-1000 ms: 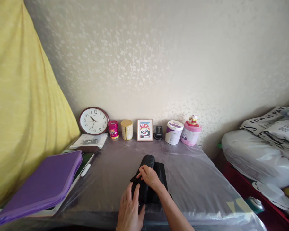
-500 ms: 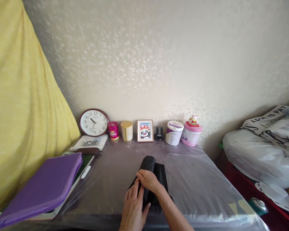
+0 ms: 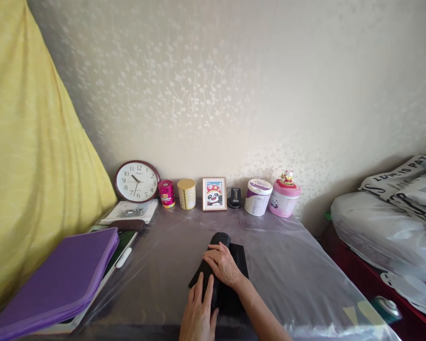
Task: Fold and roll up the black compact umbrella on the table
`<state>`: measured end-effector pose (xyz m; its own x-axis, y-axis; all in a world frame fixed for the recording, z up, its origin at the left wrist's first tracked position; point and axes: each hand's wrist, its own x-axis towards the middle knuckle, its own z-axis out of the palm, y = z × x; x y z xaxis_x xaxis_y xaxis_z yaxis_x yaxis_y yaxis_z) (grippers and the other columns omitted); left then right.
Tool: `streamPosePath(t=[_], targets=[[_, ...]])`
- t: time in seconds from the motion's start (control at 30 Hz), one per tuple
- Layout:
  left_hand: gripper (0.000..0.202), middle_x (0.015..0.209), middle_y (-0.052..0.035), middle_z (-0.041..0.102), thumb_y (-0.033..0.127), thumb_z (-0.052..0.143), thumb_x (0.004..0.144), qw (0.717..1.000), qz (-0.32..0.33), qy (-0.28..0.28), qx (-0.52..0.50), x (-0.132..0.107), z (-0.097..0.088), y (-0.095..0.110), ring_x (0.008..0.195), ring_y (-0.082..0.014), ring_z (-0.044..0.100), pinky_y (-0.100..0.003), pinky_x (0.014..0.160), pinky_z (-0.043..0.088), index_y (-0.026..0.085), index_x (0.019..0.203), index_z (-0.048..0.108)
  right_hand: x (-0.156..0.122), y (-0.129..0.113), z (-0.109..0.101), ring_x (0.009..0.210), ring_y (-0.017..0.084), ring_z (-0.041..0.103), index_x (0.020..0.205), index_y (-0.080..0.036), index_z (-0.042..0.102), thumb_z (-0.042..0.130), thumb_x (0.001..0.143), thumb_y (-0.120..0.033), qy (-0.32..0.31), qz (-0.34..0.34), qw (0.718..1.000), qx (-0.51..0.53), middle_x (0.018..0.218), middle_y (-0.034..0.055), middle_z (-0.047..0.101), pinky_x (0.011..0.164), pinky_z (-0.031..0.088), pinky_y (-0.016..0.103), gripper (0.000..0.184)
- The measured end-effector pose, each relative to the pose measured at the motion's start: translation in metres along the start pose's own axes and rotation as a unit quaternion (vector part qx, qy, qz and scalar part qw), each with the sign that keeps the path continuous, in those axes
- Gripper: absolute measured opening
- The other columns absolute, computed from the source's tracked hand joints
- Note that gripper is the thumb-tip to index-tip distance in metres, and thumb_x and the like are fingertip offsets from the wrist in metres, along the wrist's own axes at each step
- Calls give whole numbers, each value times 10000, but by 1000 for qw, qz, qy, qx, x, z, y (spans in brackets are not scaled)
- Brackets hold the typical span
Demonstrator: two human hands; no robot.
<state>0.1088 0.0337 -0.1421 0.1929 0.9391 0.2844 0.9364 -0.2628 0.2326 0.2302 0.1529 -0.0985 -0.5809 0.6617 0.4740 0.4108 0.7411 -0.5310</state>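
Note:
A black rolled-up bundle [image 3: 220, 238] of smooth, thin material lies lengthwise on the table. A flat black flap of the same colour [image 3: 240, 259] sticks out from under it on the right, and a dark corner shows on the left. Across the upper part of the roll rests my right hand [image 3: 224, 266], its fingers laid out over the top. Nearer the table's front edge, my left hand [image 3: 199, 310] presses on the lower part with fingers stretched and apart, the thumb at its near end. What is inside the roll is hidden.
The plastic-covered table [image 3: 156, 279] carries a purple folder [image 3: 57, 279] and white marker [image 3: 123, 257] at left. Along the wall stand a clock [image 3: 137, 181], tins [image 3: 187, 194], a picture frame [image 3: 214, 194] and tubs [image 3: 258, 196]. Stuffed bags [image 3: 379, 227] lie at right.
My right hand has shifted slightly right and its fingers have spread out along the roll. My left hand's fingers have come away from the right hand's. The roll looks flatter and smoother.

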Motion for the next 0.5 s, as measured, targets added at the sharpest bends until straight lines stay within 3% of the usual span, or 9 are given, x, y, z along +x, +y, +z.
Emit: streamPosePath(t=[0.17,0.3,0.4,0.5], targets=[[763,1415,-118,94,70,498,778,999,-22,-40,7,-1,3,-3,1196,-287,286,-378,964,347,176,1426,109,28,34,2,1119,199,403,875,-207,654,554,902,-86,1,47,996,-70,982,-11,606,1030,93,362,159],[757,1415,-115,105,70,503,783,998,-31,-61,8,1,4,-4,1199,-283,284,-366,967,339,179,1422,113,41,59,-5,1019,216,488,893,-175,651,510,925,-108,45,162,983,-78,993,42,599,940,290,311,160],[745,1410,-110,128,76,498,799,997,-40,-71,8,3,3,-3,1209,-282,270,-357,960,345,184,1422,103,32,74,-19,946,251,527,906,-126,633,451,915,-105,99,239,963,-81,951,101,595,879,355,335,183],[727,1401,-110,153,80,489,824,997,-48,-64,11,4,-4,2,1209,-281,266,-356,943,362,190,1425,94,1,83,-37,938,249,534,968,-107,594,419,887,-119,155,300,939,-66,990,114,581,852,380,331,193]])
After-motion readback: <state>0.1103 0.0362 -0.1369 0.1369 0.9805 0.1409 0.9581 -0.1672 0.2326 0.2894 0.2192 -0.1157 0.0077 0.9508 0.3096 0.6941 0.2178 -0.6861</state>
